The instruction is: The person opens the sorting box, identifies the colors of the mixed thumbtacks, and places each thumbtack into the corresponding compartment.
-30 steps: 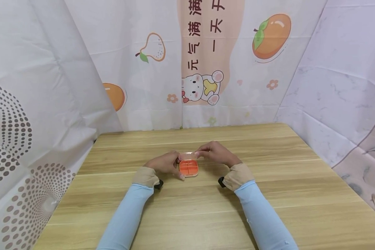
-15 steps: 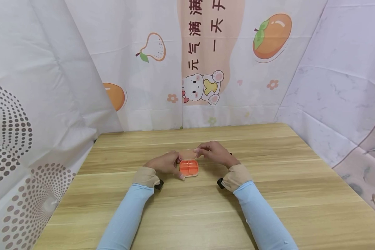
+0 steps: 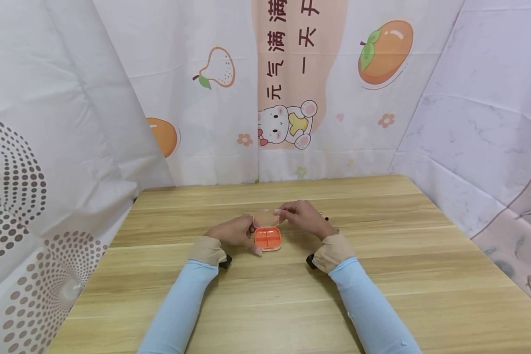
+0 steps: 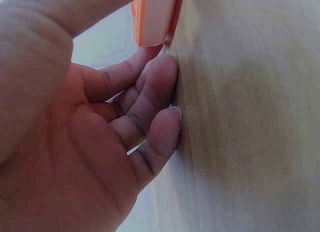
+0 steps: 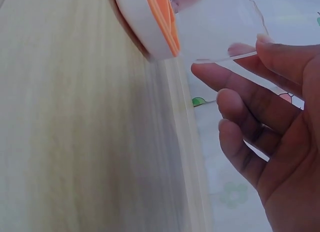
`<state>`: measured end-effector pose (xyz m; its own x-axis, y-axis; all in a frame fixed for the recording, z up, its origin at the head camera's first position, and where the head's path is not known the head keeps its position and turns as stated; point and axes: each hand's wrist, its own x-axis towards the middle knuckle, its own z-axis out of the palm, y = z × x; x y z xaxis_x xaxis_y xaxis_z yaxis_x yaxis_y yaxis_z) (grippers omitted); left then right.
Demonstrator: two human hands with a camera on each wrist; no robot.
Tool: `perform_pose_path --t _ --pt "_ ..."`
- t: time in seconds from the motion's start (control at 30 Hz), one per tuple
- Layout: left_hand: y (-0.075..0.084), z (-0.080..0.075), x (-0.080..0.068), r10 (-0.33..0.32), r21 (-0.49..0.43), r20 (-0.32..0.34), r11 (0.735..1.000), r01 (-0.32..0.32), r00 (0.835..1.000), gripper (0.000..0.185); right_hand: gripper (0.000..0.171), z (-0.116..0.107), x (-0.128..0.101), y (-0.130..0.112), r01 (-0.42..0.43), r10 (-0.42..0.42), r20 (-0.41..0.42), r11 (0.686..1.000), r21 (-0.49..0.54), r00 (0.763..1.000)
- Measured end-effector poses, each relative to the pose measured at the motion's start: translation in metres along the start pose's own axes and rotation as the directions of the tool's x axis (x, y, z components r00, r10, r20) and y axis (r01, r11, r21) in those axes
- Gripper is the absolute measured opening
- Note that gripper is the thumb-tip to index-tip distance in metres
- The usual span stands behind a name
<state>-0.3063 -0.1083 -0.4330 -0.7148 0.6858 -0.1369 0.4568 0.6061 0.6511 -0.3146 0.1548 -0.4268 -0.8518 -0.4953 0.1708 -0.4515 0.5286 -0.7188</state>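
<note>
A small pill box with an orange divided tray and pale outer shell [image 3: 267,239] rests on the table, its clear lid [image 3: 265,219] raised at the back. My left hand [image 3: 233,231] holds the box's left side, thumb by the front corner and fingers by the back one. Curled fingertips touch the tabletop beside the shell [image 4: 154,17] in the left wrist view. My right hand [image 3: 305,218] pinches the lid's right edge between thumb and fingers. Through the lid [image 5: 217,32], fingertips of the left hand show in the right wrist view. The tray's compartments look empty.
The wood-grain table [image 3: 265,305] has its back edge against a printed curtain [image 3: 212,123]. Small dark bits [image 3: 326,218], too small to identify, show just behind the right hand. A pale curtain hangs along each side.
The lid has swung up to a steeper angle in my right hand, which has shifted slightly left. Small dark bits have come into view behind it. The left hand and box have stayed put.
</note>
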Motion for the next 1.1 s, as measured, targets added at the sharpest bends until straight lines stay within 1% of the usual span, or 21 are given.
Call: perform_pose_path --t 0.13,0.33,0.4,0.57,0.7,0.8,0.97,1.1 --pt "-0.001 0.000 0.000 -0.003 0.002 0.001 1.000 0.003 1.000 0.058 0.034 -0.002 0.000 -0.001 -0.011 0.012 0.031 1.000 -0.003 0.999" --pt "-0.002 0.000 -0.001 -0.041 -0.008 -0.002 0.999 0.041 0.999 0.060 0.035 -0.011 -0.001 -0.005 -0.011 0.020 0.090 0.995 -0.100 0.996" --pt "-0.001 0.000 -0.002 -0.039 -0.008 0.000 0.999 0.039 0.999 0.060 0.034 -0.014 -0.001 -0.006 -0.006 0.018 0.095 0.993 -0.116 0.995" --pt "0.002 -0.001 -0.003 -0.037 -0.028 0.003 0.999 0.037 0.999 0.059 0.031 -0.012 -0.001 -0.006 0.023 -0.013 0.100 0.995 -0.095 0.995" --pt "0.001 -0.001 -0.004 -0.017 -0.050 0.007 0.999 0.017 1.000 0.055 0.027 -0.009 0.000 -0.007 0.030 -0.023 0.097 0.996 -0.080 0.995" --pt "0.001 -0.001 -0.004 -0.006 -0.063 0.013 0.998 0.007 1.000 0.053 0.025 -0.008 0.000 -0.007 0.023 -0.015 0.091 0.996 -0.082 0.996" --pt "0.000 -0.002 -0.005 -0.016 -0.069 0.017 0.998 0.017 1.000 0.055 0.028 -0.012 -0.001 -0.008 0.008 0.002 0.096 0.995 -0.101 0.995" --pt "-0.001 -0.002 -0.004 -0.011 -0.065 0.019 0.998 0.012 1.000 0.060 0.031 -0.019 -0.003 -0.009 -0.016 0.035 0.139 0.991 -0.136 0.990"
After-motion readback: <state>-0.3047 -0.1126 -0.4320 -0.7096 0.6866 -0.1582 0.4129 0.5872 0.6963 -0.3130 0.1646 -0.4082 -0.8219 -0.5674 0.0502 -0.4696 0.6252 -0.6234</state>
